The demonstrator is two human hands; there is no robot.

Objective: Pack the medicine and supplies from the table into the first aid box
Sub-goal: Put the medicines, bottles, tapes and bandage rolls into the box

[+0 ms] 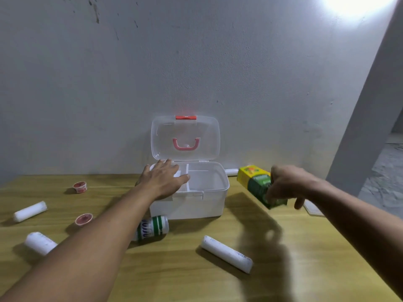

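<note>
A white first aid box [209,204] stands against the wall with its clear lid [185,138] raised; a white divider tray sits inside. My left hand [162,179] rests flat on the box's left rim, fingers spread, holding nothing. Right of the box, my right hand [290,184] grips a green and yellow medicine carton [257,184], tilted in the air. On the table lie a green and white bottle [153,227], three white gauze rolls [226,253] [30,211] [40,243] and two small red tins [80,186] [84,219].
A wooden table [196,280] holds everything, backed by a grey wall. Another white roll [231,171] lies behind the box at the wall. A clear flat lid or tray [313,208] shows under my right forearm. The table's right edge drops to a concrete floor.
</note>
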